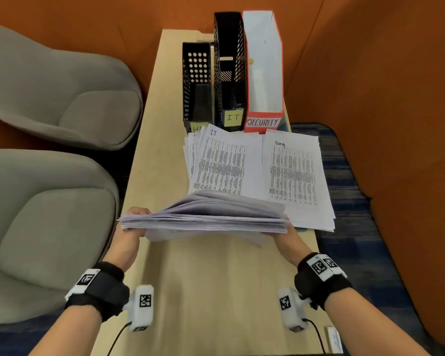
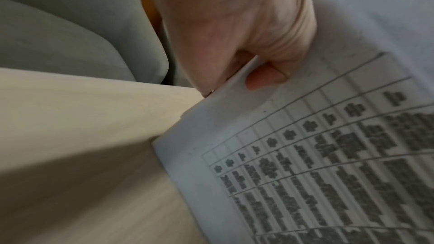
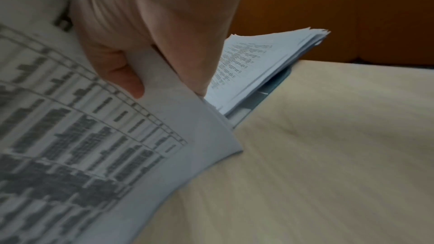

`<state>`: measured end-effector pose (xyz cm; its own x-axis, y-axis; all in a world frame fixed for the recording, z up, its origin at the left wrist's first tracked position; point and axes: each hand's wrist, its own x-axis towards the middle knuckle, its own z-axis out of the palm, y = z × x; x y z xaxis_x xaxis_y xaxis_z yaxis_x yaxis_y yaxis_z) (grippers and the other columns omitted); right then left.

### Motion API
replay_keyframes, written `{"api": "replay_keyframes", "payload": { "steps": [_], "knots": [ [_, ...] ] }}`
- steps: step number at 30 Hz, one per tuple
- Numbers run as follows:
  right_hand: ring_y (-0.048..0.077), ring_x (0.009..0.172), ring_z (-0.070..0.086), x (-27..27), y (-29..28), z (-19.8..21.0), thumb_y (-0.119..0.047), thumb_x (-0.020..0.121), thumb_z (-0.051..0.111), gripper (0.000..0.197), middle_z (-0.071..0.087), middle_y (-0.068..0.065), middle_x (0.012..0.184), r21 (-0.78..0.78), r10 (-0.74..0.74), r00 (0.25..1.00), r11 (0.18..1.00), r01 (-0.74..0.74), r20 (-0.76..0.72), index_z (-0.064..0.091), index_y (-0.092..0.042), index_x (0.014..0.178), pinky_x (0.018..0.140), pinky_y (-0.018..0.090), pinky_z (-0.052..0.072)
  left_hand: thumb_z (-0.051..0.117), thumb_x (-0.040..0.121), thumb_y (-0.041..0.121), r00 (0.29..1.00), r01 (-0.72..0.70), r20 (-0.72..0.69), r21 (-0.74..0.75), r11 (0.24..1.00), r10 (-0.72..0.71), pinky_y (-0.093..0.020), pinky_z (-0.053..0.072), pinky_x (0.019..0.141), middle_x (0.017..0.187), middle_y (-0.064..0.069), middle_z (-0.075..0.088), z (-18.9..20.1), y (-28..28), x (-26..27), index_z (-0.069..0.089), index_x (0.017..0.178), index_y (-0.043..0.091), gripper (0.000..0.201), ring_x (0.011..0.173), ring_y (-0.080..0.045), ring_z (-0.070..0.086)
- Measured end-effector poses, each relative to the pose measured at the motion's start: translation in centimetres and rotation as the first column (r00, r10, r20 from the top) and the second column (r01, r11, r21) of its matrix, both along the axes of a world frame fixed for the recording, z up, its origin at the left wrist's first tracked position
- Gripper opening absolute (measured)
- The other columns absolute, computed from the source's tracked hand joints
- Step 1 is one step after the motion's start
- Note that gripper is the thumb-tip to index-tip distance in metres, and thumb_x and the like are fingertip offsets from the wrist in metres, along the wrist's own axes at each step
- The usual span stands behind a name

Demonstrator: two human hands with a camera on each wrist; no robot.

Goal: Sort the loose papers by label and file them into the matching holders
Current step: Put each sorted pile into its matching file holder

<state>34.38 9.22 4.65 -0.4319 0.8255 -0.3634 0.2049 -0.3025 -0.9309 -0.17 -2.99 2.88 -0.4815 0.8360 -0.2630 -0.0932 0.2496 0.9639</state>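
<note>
Soft even room light, dim wrist views, blurred printed white paper sheets [image 2: 305, 164], shadowed pale wooden tabletop [image 2: 70, 183], wide-angle bowing at edges

Red holder [image 1: 263, 122]: "SECURITY". Middle black holder [image 1: 233, 118]: "IT". Paper pile [image 1: 224, 163] at the holders' front: handwritten "I.T". Printed tables illegible.

Office meeting booth: a narrow pale wood worktop [image 1: 211, 291] carries labelled file holders [image 1: 231, 73] (IT, SECURITY) and printed table sheets [image 1: 293, 173], flanked by grey upholstered chairs [image 1: 62, 98], orange padded walls [image 1: 383, 73] and blue carpet [image 1: 350, 227].
</note>
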Motion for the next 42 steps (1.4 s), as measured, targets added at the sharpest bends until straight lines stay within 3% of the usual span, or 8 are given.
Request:
{"api": "replay_keyframes", "payload": {
  "steps": [7, 10, 13, 18, 22, 31, 37, 42],
  "knots": [
    [0.023, 0.129, 0.040, 0.0, 0.6, -1.2, -0.012, 0.103, 0.033, 0.035, 0.045, 0.013, 0.135, -0.192, -0.102, 0.966, 0.970, 0.150, 0.237, 0.030, -0.015, 0.138, 0.081, 0.023, 0.039, 0.043, 0.093, 0.017, 0.975, 0.077, -0.189, -0.206, 0.975, -0.117, -0.034, 0.047, 0.082, 0.093, -0.004, 0.059, -1.2, 0.4, -0.3, 0.057, 0.105, 0.006, 0.021, 0.088, -0.015, 0.053],
    [0.028, 0.126, 0.052, -0.7, 2.2, -1.1, -0.031, 0.081, 0.074, 0.063, 0.056, 0.013, 0.134, -0.089, 0.004, 0.985, 0.996, 0.011, 0.172, 0.049, -0.010, 0.135, 0.107, 0.038, 0.040, 0.037, 0.089, -0.011, 0.996, -0.090, -0.026, -0.226, 0.970, 0.086, -0.034, 0.038, 0.077, 0.089, -0.005, 0.053, -1.2, 2.0, -0.4, 0.056, 0.102, -0.003, 0.025, 0.090, -0.018, 0.043],
    [0.019, 0.111, 0.064, -1.6, 3.3, -1.2, -0.027, 0.067, 0.084, 0.060, 0.068, 0.003, 0.119, -0.115, 0.026, 0.990, 0.993, -0.010, 0.138, 0.061, -0.016, 0.122, 0.102, 0.045, 0.047, 0.040, 0.082, -0.015, 0.997, -0.071, 0.011, -0.199, 0.977, 0.074, -0.032, 0.035, 0.077, 0.081, -0.002, 0.052, 0.2, 3.1, 0.4, 0.053, 0.089, 0.007, 0.027, 0.082, -0.017, 0.044],
    [0.022, 0.094, 0.071, -3.2, 6.0, 4.1, -0.014, 0.083, 0.072, 0.034, 0.071, 0.010, 0.112, -0.069, -0.012, 0.996, 0.997, 0.018, 0.091, 0.063, -0.010, 0.116, 0.089, 0.043, 0.056, 0.057, 0.088, 0.003, 0.993, 0.073, 0.102, -0.111, 0.991, -0.062, -0.042, 0.046, 0.094, 0.117, -0.008, 0.065, 2.5, 5.0, -1.4, 0.060, 0.116, 0.012, 0.029, 0.106, -0.024, 0.061],
    [0.025, 0.105, 0.068, -3.8, 9.9, 10.8, -0.011, 0.088, 0.065, 0.030, 0.070, 0.007, 0.115, -0.006, 0.109, 0.994, 0.994, -0.109, -0.006, 0.064, -0.014, 0.117, 0.093, 0.042, 0.053, 0.083, 0.062, 0.040, 0.918, 0.201, 0.366, -0.096, 0.975, -0.154, -0.040, 0.055, 0.089, 0.126, -0.004, 0.064, 6.9, 7.6, -2.9, 0.054, 0.130, 0.019, 0.077, 0.113, -0.023, 0.063],
    [0.027, 0.111, 0.064, -5.0, 16.9, 20.7, -0.024, 0.088, 0.060, 0.053, 0.064, 0.010, 0.125, -0.133, -0.003, 0.974, 0.991, -0.028, -0.228, 0.046, -0.015, 0.138, 0.096, 0.041, 0.050, 0.045, 0.097, 0.014, 0.876, 0.010, 0.477, 0.120, 0.993, -0.067, -0.031, 0.058, 0.075, 0.110, 0.000, 0.070, 15.5, 14.6, -4.2, 0.065, 0.112, 0.014, 0.026, 0.088, -0.014, 0.072],
    [0.023, 0.072, 0.069, -13.1, 17.8, 21.5, -0.035, 0.090, 0.060, 0.033, 0.073, 0.006, 0.102, -0.081, 0.038, 0.956, 0.995, -0.064, -0.290, 0.059, -0.018, 0.118, 0.051, 0.022, 0.050, 0.039, 0.100, 0.010, 0.805, -0.015, 0.587, 0.163, 0.987, -0.085, -0.035, 0.054, 0.084, 0.095, -0.002, 0.075, 17.2, 21.4, -2.3, 0.053, 0.123, 0.012, 0.027, 0.085, -0.014, 0.072],
    [0.010, 0.037, 0.052, -17.3, 24.7, 22.7, -0.018, 0.095, 0.056, 0.020, 0.068, 0.007, 0.072, 0.118, -0.128, 0.991, 0.984, 0.133, -0.047, 0.057, -0.003, 0.108, 0.035, 0.017, 0.039, 0.045, 0.098, 0.008, 0.817, -0.017, 0.573, 0.145, 0.989, -0.070, -0.029, 0.059, 0.073, 0.132, -0.009, 0.057, 16.9, 28.0, -3.7, 0.044, 0.138, 0.009, 0.040, 0.105, -0.018, 0.061]
  ]
}}
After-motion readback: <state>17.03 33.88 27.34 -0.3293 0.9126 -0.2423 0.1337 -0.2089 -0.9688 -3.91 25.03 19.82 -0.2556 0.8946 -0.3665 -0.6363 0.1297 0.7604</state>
